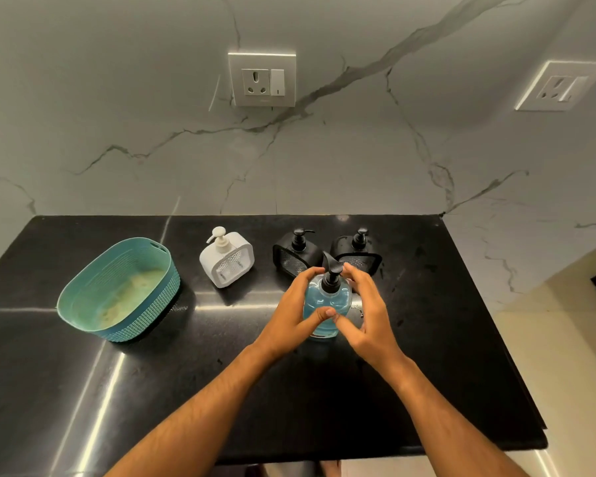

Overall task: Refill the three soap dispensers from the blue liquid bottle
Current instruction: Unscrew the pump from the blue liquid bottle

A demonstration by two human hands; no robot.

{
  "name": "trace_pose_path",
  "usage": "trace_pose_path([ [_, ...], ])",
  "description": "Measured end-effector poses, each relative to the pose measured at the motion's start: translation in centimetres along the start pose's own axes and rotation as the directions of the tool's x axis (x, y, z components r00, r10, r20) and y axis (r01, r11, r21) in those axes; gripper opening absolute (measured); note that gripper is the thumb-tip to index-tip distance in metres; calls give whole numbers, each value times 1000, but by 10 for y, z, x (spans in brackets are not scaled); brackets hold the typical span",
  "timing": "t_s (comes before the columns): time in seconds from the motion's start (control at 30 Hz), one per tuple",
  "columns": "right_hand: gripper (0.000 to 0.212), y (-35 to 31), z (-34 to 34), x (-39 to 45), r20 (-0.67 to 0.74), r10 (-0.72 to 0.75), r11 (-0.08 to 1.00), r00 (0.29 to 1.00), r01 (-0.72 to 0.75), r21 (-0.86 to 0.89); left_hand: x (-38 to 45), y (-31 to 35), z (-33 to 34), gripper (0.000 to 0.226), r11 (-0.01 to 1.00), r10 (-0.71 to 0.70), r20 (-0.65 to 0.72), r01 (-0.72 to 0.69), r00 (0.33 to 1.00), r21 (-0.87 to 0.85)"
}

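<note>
Both hands wrap the blue liquid bottle point(327, 306) on the black counter point(152, 390), left hand point(295, 316) and right hand point(367, 313) gripping its sides. Just behind stand two black dispensers point(295, 253) point(358, 251), partly blocked by the bottle's pump. The white dispenser point(227, 258) and teal basket point(117, 290) sit off left.

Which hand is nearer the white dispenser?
Left. The left hand holds the blue bottle on the side facing the white dispenser; the right hand holds its far side.

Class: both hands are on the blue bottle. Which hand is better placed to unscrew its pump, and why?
Probably the right hand: its fingers reach up beside the black pump, while the left hand wraps the blue bottle lower, steadying it.
</note>
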State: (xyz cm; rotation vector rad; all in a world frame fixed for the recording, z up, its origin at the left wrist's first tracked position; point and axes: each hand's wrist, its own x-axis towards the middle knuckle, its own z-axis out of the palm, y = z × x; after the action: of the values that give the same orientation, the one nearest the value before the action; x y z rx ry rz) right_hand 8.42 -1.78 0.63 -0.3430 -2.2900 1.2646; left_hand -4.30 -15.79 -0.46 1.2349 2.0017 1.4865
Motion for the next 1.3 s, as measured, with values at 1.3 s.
trace_pose_path([
  [1.3,54,-75,-16,45,-18,28,943,999,-33,-331,0,-1,2,75,998,-3,7,2,1000,60],
])
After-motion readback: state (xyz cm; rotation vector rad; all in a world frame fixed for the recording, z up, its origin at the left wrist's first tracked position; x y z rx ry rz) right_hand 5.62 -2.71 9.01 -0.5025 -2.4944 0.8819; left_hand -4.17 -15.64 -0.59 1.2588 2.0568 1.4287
